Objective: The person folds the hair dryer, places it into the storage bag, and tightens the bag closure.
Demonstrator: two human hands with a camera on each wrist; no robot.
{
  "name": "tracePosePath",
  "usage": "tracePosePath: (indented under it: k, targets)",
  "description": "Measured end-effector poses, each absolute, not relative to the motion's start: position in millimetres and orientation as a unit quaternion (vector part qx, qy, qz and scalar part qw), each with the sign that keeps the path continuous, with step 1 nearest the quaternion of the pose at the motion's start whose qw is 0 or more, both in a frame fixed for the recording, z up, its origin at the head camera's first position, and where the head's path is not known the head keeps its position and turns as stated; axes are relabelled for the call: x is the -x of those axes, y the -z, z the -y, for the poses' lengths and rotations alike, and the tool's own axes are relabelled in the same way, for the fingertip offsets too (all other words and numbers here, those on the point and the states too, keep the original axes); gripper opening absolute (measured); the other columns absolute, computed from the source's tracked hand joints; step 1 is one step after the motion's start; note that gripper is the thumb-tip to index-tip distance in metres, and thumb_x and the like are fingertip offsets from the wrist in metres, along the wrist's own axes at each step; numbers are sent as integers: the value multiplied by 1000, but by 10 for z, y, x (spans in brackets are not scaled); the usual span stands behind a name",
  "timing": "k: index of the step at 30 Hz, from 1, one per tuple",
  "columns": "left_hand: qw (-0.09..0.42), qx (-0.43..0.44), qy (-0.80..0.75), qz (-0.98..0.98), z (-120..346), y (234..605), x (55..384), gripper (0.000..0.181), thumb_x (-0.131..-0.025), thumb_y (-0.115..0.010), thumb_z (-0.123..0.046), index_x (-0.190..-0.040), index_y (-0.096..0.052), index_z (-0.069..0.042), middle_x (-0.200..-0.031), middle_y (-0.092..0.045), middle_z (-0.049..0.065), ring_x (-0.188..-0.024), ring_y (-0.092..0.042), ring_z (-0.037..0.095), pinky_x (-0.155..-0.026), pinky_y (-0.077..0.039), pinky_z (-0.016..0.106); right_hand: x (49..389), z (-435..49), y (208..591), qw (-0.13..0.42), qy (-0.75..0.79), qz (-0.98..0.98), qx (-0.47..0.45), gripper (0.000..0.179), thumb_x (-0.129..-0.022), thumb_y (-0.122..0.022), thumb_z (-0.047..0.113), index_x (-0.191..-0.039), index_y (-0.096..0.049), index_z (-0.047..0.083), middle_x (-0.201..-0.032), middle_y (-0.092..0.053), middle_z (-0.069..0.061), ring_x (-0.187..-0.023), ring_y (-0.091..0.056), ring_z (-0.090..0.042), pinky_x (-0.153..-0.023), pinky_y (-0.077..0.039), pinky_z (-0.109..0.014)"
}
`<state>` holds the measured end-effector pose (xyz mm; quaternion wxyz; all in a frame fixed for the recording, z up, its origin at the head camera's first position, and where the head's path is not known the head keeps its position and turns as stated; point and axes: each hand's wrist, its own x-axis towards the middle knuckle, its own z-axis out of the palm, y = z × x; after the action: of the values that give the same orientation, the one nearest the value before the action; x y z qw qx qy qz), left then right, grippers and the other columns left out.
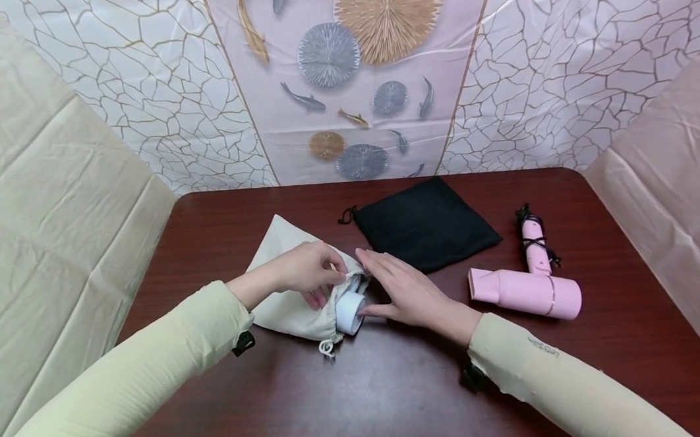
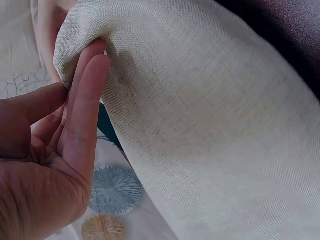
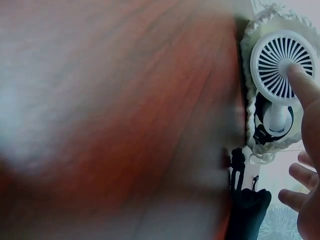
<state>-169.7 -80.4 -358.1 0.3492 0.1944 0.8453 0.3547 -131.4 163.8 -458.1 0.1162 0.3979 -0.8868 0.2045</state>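
A cream drawstring bag [image 1: 292, 314] lies on the table in the head view, its gathered mouth facing right. Out of that mouth pokes the round end of a white hair dryer [image 1: 349, 313]; the rest of it is inside the cloth. My left hand [image 1: 308, 268] pinches the bag's upper rim between thumb and fingers, and the left wrist view shows the fabric [image 2: 190, 110] folded over the fingertips. With fingers extended, my right hand [image 1: 410, 291] presses its thumb against the dryer's slatted grille [image 3: 270, 62].
Behind the right hand lies a flat black drawstring bag [image 1: 427, 224]. A pink hair dryer [image 1: 523, 292] with its black cord [image 1: 538, 241] wrapped round the handle rests at the right. A white cord end [image 1: 327, 347] trails from the cream bag onto the dark wooden table [image 1: 360, 403].
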Motion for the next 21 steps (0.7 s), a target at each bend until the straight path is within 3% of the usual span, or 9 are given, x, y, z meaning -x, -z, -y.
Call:
tracePosePath:
  k: [4, 8, 16, 21]
  targets:
    - [348, -203, -350, -846, 811, 3576, 1700, 12, -105, -65, -9, -110, -76, -5, -73, -71, 11, -58, -74, 22, -57, -64, 39, 1365, -1576, 4570, 113, -201, 888, -397, 99, -85, -90, 46, -159, -44, -3, -156, -55, -20, -144, -54, -34, -119, -44, -52]
    - [325, -234, -325, -857, 834, 3589, 1700, 13, -106, -65, -9, -108, -77, -6, -76, -74, 6, -58, -74, 21, -55, -63, 35, 1397, -1566, 4566, 76, -194, 898, -387, 94, -87, -87, 49, -157, -49, -1, -155, -56, -19, -145, -53, -33, -120, -44, -49]
    - [220, -323, -241, -888, 884, 3641, 1587, 13, -105, -66, -8, -106, -78, -5, -62, -69, -2, -49, -64, 9, -56, -55, 25, 1486, -1610, 4525, 22, -187, 901, -390, 82, -92, -83, 46, -155, -53, 2, -154, -59, -15, -148, -50, -35, -123, -38, -56]
    - [124, -351, -187, -909, 879, 3702, 1486, 12, -102, -70, -14, -106, -80, -8, -69, -68, -7, -61, -61, 6, -65, -52, 26, 1561, -1637, 4479, 20, -178, 894, -410, 73, -94, -83, 39, -150, -58, 1, -149, -63, -15, -147, -51, -36, -122, -38, -60]
